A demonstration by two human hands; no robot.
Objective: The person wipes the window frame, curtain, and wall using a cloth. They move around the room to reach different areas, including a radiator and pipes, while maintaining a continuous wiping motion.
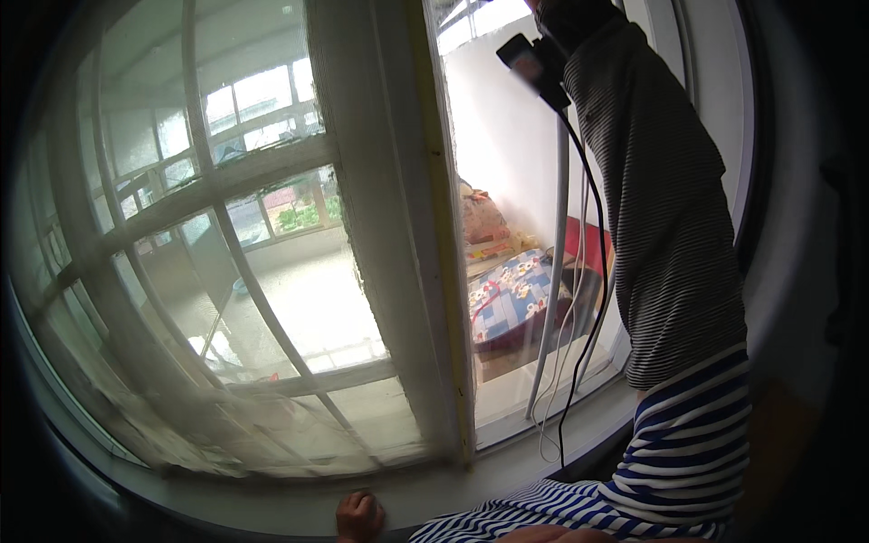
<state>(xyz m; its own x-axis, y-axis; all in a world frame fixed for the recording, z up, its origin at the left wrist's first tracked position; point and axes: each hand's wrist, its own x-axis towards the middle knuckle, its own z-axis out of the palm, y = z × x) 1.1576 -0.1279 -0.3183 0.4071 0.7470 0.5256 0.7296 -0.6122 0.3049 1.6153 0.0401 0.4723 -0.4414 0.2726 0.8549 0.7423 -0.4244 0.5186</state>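
Observation:
My left hand (360,517) is curled into a fist at the window sill (292,499), low in the view. No object shows in it. My right arm, in a dark striped oversleeve (665,203), reaches up along the right side of the window. Only a sliver of my right hand (533,3) shows at the top edge; its fingers and whatever they touch are out of view. Strapped near that wrist is a small black device (533,64), from which a black cable (597,203) hangs down to the sill.
To the left, a multi-paned window (271,285) looks cloudy. A yellow strip (441,271) runs down the window frame (400,203). Beyond the right glass are a blue patterned cloth item (519,295), a bag (483,217) and a red panel (587,248). White cords (560,332) hang near a pale pole (548,339).

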